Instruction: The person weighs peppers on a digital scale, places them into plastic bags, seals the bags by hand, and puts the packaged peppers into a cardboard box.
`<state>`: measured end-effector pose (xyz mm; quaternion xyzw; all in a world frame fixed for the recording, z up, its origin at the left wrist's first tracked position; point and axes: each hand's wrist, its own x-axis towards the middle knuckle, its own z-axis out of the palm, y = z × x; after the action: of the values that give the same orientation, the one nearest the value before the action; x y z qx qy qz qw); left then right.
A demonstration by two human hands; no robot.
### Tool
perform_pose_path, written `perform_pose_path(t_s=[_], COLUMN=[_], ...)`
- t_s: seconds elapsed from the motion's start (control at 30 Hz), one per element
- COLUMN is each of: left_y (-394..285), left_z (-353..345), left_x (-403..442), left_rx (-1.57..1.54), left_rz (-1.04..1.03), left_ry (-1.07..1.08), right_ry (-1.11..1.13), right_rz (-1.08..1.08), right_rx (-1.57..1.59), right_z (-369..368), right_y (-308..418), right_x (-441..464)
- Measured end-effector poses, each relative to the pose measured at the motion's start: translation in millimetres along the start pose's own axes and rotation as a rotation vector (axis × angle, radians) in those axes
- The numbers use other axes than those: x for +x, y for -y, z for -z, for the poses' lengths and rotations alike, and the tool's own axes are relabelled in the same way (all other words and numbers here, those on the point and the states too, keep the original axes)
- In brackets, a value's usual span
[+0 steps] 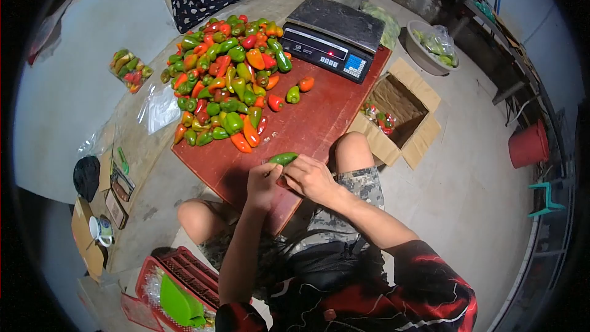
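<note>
A green pepper (283,158) is held between my two hands above the front part of the red table (319,110). My left hand (264,179) pinches it at its left end. The fingers of my right hand (308,178) are closed on its right end, and part of the pepper is hidden by them. Beyond my hands lies a large heap of red, orange and green peppers (230,86). A few loose ones, among them a red pepper (275,103) and an orange pepper (306,83), lie to the right of the heap.
A digital scale (332,37) stands at the table's back right. An open cardboard box (399,110) with bagged peppers is on the floor at right, a basin (424,49) behind it. At left are a bag of peppers (130,71), a mug (101,231) and a red basket (184,276).
</note>
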<state>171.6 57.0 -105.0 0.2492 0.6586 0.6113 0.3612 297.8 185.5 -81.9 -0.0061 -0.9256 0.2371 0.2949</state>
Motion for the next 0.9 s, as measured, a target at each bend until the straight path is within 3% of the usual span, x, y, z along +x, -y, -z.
perform_pose_path(t_s=[0.23, 0.33, 0.4, 0.53, 0.77, 0.9], left_y=[4.9, -3.5, -2.4, -1.3, 9.0, 26.1], left_z=[-11.5, -28.0, -26.2, -20.6, -19.6, -12.1], left_x=[1.6, -0.6, -0.2, -3.6, -5.1, -3.6], left_rx=[0.153, -0.109, 0.175, 0.324, 0.216, 0.201], left_rz=[-0.206, -0.156, -0.3, -0.356, -0.357, -0.362], left_ry=[0.026, -0.113, -0.12, -0.106, -0.13, -0.156], right_ry=[0.009, -0.045, -0.066, -0.058, -0.018, 0.043], right_rz=[-0.064, -0.126, -0.174, -0.335, -0.387, -0.258], right_rx=[0.013, 0.118, 0.166, 0.292, 0.337, 0.162], right_z=[1.8, 5.5, 4.6, 5.3, 9.2, 16.1], right_y=[-6.0, -8.0, -11.1, -12.1, -17.1, -14.1], right_x=[3.7, 6.0, 4.3, 2.0, 4.1, 8.2])
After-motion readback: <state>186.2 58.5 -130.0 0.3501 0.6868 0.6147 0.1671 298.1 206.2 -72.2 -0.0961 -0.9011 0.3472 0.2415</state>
